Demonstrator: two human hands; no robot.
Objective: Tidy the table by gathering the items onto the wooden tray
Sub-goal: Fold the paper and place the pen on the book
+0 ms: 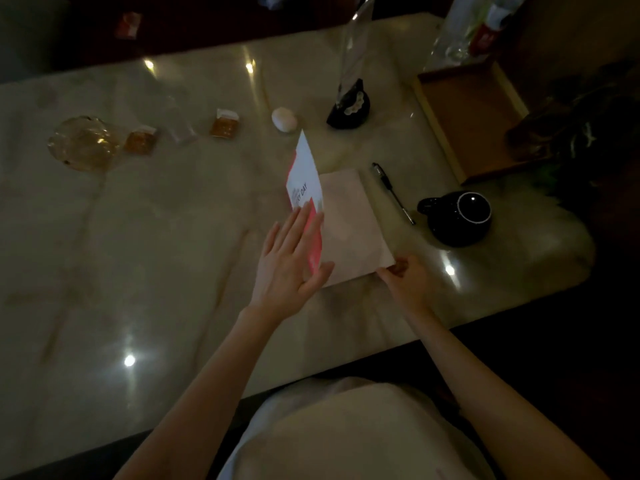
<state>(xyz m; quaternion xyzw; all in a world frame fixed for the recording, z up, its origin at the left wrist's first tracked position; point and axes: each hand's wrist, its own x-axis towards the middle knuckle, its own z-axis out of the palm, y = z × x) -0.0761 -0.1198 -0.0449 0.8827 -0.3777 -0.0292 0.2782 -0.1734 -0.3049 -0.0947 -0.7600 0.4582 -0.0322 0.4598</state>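
Dim room, glossy pale marble table (138,258) with ceiling lights mirrored in its top. Near the front right edge lies a notebook (349,223), its red-and-white cover (304,174) raised on edge above the plain first page. The left hand (294,261) has straight, spread fingers laid flat against the outside of the raised cover; it grips nothing. The right hand (405,282) is at the notebook's near right corner, thumb and fingertips pinching that corner.

Just right of the notebook a black pen (393,192) lies on the table, apart from it. Beyond the pen sits a black mug (459,216), upright. The wooden tray (440,133) stands at the far right of the table; its floor is bare, with a clear plastic bag (460,29) at its far end.

Further back: a black stand (349,105) holding a clear upright card, a white egg-shaped object (284,120), two small amber packets (224,123) (140,140), and a clear glass dish (83,142) at far left.
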